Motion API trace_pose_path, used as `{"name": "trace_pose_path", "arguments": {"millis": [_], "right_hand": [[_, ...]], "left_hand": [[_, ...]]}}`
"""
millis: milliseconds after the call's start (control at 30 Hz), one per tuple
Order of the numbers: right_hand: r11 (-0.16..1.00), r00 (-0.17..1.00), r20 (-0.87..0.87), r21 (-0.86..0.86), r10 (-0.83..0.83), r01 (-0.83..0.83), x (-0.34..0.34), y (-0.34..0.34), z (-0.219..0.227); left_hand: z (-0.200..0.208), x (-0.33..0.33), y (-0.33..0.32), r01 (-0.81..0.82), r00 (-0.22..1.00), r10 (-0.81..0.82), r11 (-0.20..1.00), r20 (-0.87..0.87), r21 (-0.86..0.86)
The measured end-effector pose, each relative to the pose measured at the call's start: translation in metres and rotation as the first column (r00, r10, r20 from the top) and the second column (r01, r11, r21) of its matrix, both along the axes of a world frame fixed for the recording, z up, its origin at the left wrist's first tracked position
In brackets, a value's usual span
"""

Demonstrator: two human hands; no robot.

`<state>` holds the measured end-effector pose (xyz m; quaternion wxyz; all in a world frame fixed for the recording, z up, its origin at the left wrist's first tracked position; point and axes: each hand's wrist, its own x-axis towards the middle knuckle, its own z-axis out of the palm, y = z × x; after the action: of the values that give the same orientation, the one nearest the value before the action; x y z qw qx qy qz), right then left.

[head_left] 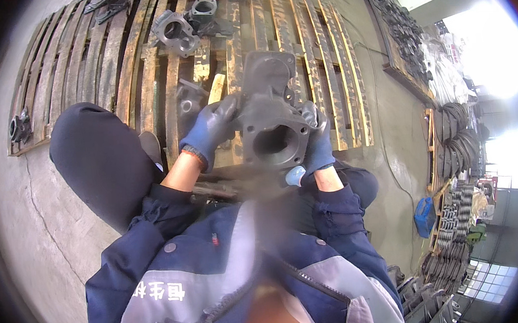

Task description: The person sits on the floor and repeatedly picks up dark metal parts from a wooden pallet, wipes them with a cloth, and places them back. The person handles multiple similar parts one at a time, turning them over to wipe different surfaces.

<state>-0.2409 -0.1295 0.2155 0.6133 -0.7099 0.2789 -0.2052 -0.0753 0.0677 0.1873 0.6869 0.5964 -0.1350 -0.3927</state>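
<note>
A dark grey cast metal housing (270,103) with flanged ends and a large round bore is held up in front of me, over the pallet. The bore's square flange with bolt holes faces me. My left hand (213,128), in a blue and black glove, closes on the housing's left side. On the other side my right hand (318,134), gloved alike, grips the flange edge. A rounded light-blue end (295,176) shows just below the right hand; whether it is a tool handle in that hand I cannot tell. Fingers behind the housing are hidden.
Beneath lie slatted wooden pallets (135,68). Further castings (177,33) rest on them at the far side, with another casting (190,100) beside my left hand and a small one (20,126) at far left. A blue crate (424,217) and stacked metal parts (450,226) stand at right.
</note>
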Motion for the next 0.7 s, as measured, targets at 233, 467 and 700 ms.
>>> {"name": "trace_pose_path", "arguments": {"millis": [233,467,700], "right_hand": [[0.738,0.988,-0.143,-0.662,0.049,-0.133,0.0,0.017,0.025],[0.78,0.953,-0.301,-0.603,-0.024,-0.17,-0.004,0.017,0.004],[0.912,0.891,-0.412,-0.262,0.19,-0.316,-0.022,-0.024,-0.047]], "left_hand": [[0.016,-0.007,-0.002,0.075,0.997,-0.074,0.983,-0.011,0.167],[0.008,-0.01,-0.001,0.041,0.999,-0.038,0.963,-0.014,0.266],[0.01,-0.004,-0.002,0.098,0.987,-0.08,0.987,-0.139,0.13]]}}
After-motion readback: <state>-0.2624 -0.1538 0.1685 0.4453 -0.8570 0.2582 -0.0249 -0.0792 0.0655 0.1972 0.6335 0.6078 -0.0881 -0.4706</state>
